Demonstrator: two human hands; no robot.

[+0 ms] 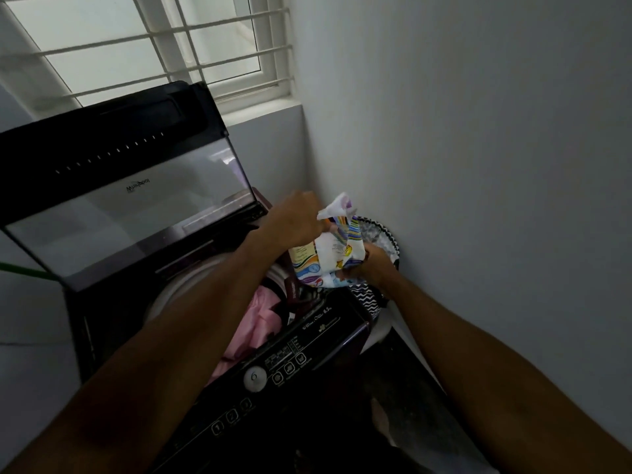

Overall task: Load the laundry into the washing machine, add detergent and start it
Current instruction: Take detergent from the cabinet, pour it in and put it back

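detergent packet [328, 258]: soft, crinkly, probably light | left hand [295, 218] pinches its top | right hand [374, 265] cups underneath | laundry [263, 319] below grip

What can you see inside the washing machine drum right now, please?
Inside the drum lie pink clothes and darker garments. The left arm and the detergent packet cover the rest, so deeper contents are hidden.

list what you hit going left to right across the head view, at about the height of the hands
raised washer lid → left hand → detergent packet → right hand → laundry basket → wall
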